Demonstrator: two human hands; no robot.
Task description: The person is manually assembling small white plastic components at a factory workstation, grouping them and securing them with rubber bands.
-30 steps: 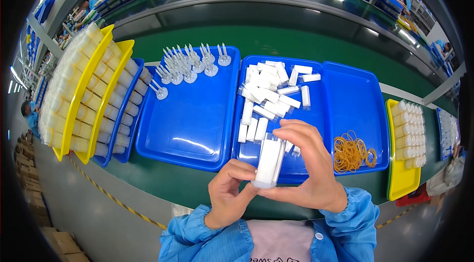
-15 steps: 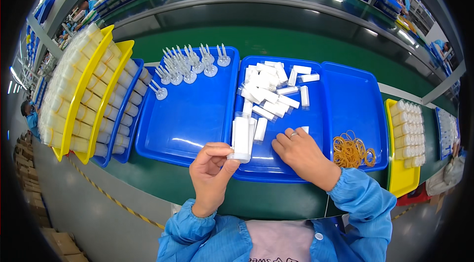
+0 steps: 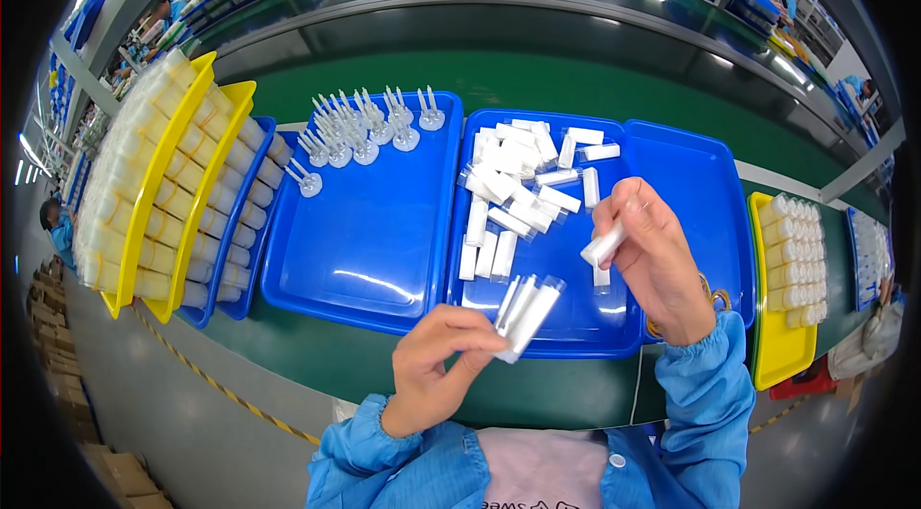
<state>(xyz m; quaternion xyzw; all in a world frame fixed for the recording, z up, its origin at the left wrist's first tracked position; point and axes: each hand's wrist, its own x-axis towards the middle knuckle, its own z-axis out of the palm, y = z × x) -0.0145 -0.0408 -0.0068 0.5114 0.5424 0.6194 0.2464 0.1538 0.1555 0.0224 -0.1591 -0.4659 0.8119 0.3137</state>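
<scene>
My left hand [image 3: 436, 370] pinches the lower end of a clear plastic holder with white packets [image 3: 532, 317] standing on it, tilted to the right over the front of the middle blue tray [image 3: 576, 341]. My right hand [image 3: 662, 264] has finger and thumb closed on a white packet [image 3: 602, 246] above the right side of that tray. Just under it lies another white packet [image 3: 602, 279]. A loose heap of white packets with clear film ends [image 3: 513, 159] covers the tray's far part. The holder's base is mostly hidden by my left fingers.
The left blue tray [image 3: 350, 250] bears clear pronged holders [image 3: 360, 130]. Rubber bands [image 3: 710, 290] in the right blue tray [image 3: 686, 183] are partly behind my right hand. Stacked trays of white rolls [image 3: 177, 192] stand at far left; a yellow tray [image 3: 787, 355] of white-filled tubes is at right.
My right hand has risen from the middle tray with a white packet. My left hand has moved slightly right and nearer me, and the holder has tipped from upright toward the right.
</scene>
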